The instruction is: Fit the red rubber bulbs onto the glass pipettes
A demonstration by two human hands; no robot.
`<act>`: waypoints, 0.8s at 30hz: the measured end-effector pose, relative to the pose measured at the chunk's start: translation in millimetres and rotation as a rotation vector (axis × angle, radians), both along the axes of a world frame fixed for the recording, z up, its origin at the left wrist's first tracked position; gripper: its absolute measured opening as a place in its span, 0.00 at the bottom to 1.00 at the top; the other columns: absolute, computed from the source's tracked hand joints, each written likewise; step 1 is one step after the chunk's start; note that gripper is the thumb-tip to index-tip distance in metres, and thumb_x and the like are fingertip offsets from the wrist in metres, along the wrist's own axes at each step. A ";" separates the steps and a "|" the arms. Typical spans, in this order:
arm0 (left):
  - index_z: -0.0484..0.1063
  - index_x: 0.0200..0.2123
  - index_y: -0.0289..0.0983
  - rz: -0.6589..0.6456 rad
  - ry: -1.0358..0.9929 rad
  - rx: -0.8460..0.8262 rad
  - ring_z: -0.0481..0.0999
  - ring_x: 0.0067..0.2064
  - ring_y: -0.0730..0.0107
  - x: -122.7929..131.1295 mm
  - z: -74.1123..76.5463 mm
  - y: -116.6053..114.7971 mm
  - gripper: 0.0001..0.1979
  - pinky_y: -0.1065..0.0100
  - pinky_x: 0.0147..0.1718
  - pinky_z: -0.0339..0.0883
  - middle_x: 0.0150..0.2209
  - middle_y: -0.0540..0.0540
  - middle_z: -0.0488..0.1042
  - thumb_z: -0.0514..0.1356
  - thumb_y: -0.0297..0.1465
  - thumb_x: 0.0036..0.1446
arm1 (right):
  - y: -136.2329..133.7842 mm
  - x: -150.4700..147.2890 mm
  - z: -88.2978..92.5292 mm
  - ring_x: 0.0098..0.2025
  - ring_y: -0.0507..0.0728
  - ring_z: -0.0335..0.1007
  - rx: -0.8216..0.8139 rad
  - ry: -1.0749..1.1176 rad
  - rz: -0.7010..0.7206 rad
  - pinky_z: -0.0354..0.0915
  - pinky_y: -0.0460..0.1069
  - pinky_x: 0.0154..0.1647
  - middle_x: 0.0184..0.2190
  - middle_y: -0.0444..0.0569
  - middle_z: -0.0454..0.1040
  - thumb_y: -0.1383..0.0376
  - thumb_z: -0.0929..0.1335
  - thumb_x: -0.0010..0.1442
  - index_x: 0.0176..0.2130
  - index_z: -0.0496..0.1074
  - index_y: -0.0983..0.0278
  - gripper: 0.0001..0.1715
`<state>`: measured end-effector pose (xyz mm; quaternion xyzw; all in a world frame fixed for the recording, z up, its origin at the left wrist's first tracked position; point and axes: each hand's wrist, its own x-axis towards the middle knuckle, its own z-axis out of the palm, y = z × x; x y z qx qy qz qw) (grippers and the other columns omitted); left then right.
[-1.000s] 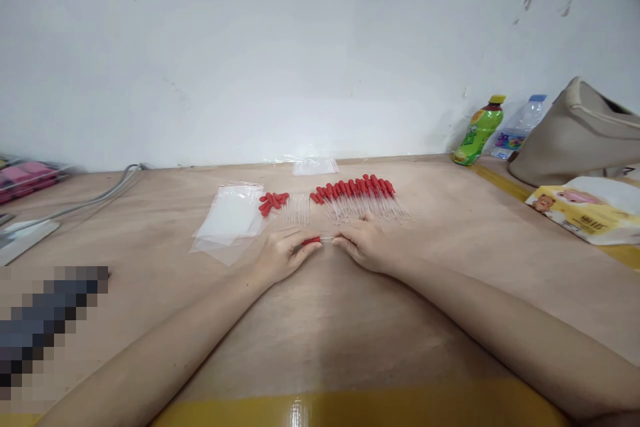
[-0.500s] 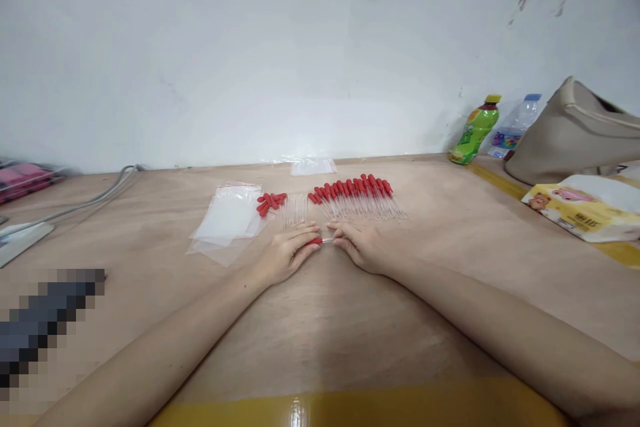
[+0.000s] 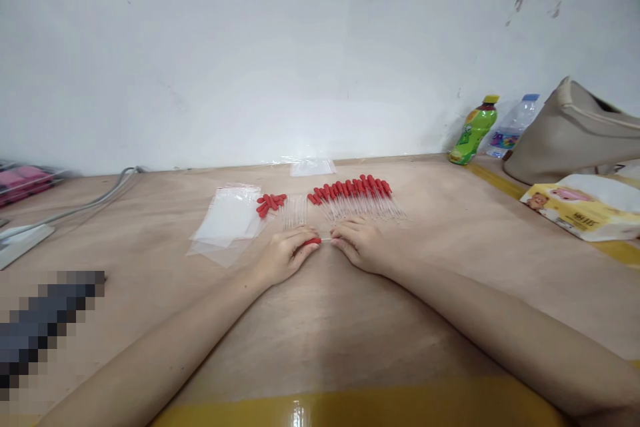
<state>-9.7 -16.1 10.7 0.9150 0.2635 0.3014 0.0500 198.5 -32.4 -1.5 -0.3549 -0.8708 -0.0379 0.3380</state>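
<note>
My left hand (image 3: 286, 257) pinches a red rubber bulb (image 3: 313, 240) between thumb and fingers, low over the tabletop. A thin clear glass dropper tube (image 3: 326, 239) runs from the bulb's open end into my right hand (image 3: 365, 247), whose thumb and fingers are closed on it. Whether the tube sits inside the bulb is too small to tell. Just beyond my hands lie loose red bulbs (image 3: 271, 203) and a row of bare glass tubes (image 3: 295, 211). To their right, several droppers with red bulbs fitted (image 3: 353, 195) lie side by side.
Clear plastic bags (image 3: 227, 217) lie left of the loose bulbs, with another bag (image 3: 313, 167) by the wall. At right stand a green bottle (image 3: 474, 130), a clear bottle (image 3: 513, 123), a beige bag (image 3: 575, 130) and a tissue pack (image 3: 583, 210). A cable (image 3: 95, 199) crosses the left.
The fingers of my right hand have shifted slightly on the glass tube and curled a little more. My left hand keeps its hold on the bulb, almost unmoved.
</note>
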 end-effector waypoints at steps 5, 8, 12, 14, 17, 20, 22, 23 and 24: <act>0.70 0.43 0.37 0.117 -0.061 0.028 0.72 0.46 0.65 -0.9 0.3 -0.3 0.12 0.62 0.47 0.65 0.43 0.44 0.74 0.53 0.32 0.57 | 3.5 7.5 -2.3 0.36 0.56 0.63 0.118 -0.065 -0.124 0.58 0.51 0.37 0.32 0.49 0.71 0.65 0.61 0.58 0.32 0.71 0.63 0.10; 0.69 0.45 0.36 0.196 -0.060 0.004 0.72 0.45 0.65 -3.0 -2.6 2.4 0.14 0.63 0.44 0.67 0.44 0.43 0.73 0.54 0.33 0.56 | 9.6 17.2 -3.9 0.33 0.54 0.63 0.094 0.058 -0.186 0.59 0.48 0.34 0.30 0.50 0.69 0.65 0.61 0.59 0.33 0.71 0.64 0.11; 0.70 0.43 0.37 0.157 -0.010 -0.060 0.73 0.45 0.66 -3.2 -7.4 6.6 0.13 0.65 0.44 0.67 0.44 0.45 0.73 0.53 0.32 0.56 | 19.7 28.6 2.7 0.31 0.53 0.64 0.021 0.220 -0.299 0.59 0.46 0.32 0.30 0.50 0.69 0.64 0.61 0.58 0.33 0.71 0.65 0.12; 0.71 0.42 0.37 0.134 0.011 -0.086 0.73 0.45 0.67 -2.7 -9.5 8.1 0.12 0.65 0.45 0.66 0.43 0.46 0.74 0.52 0.32 0.57 | 24.3 29.9 9.8 0.31 0.53 0.64 -0.045 0.228 -0.396 0.58 0.47 0.32 0.29 0.49 0.70 0.64 0.61 0.57 0.32 0.71 0.65 0.11; 0.72 0.41 0.36 0.129 0.021 -0.097 0.72 0.46 0.68 -2.4 -11.4 9.4 0.13 0.65 0.47 0.65 0.43 0.45 0.74 0.51 0.32 0.57 | 32.9 25.3 20.2 0.27 0.52 0.64 -0.115 0.163 -0.578 0.55 0.50 0.35 0.25 0.46 0.71 0.61 0.62 0.55 0.24 0.69 0.64 0.13; 0.72 0.41 0.36 0.130 0.017 -0.097 0.72 0.46 0.67 -2.3 -11.8 9.6 0.13 0.65 0.47 0.65 0.43 0.45 0.74 0.51 0.32 0.57 | 47.2 16.1 25.1 0.25 0.52 0.62 -0.146 0.108 -0.738 0.50 0.54 0.41 0.20 0.44 0.70 0.59 0.61 0.54 0.19 0.67 0.64 0.17; 0.73 0.40 0.36 0.131 0.020 -0.102 0.72 0.46 0.67 -2.1 -11.5 9.3 0.13 0.65 0.47 0.66 0.43 0.45 0.74 0.51 0.32 0.57 | 59.3 9.8 25.2 0.25 0.53 0.62 -0.194 0.083 -0.817 0.47 0.55 0.42 0.19 0.45 0.70 0.58 0.60 0.54 0.19 0.67 0.64 0.18; 0.73 0.40 0.35 0.133 0.022 -0.105 0.72 0.46 0.67 -1.9 -11.3 9.1 0.13 0.65 0.47 0.66 0.42 0.45 0.75 0.52 0.32 0.57 | 65.3 7.0 24.6 0.25 0.54 0.63 -0.225 0.066 -0.844 0.46 0.56 0.42 0.19 0.45 0.70 0.58 0.60 0.54 0.19 0.67 0.64 0.19; 0.73 0.40 0.35 0.136 0.024 -0.107 0.72 0.46 0.67 -1.8 -11.1 8.9 0.13 0.65 0.47 0.66 0.42 0.44 0.75 0.52 0.32 0.57 | 71.0 4.6 23.7 0.26 0.54 0.63 -0.252 0.048 -0.865 0.46 0.56 0.42 0.19 0.46 0.70 0.58 0.59 0.53 0.19 0.68 0.64 0.19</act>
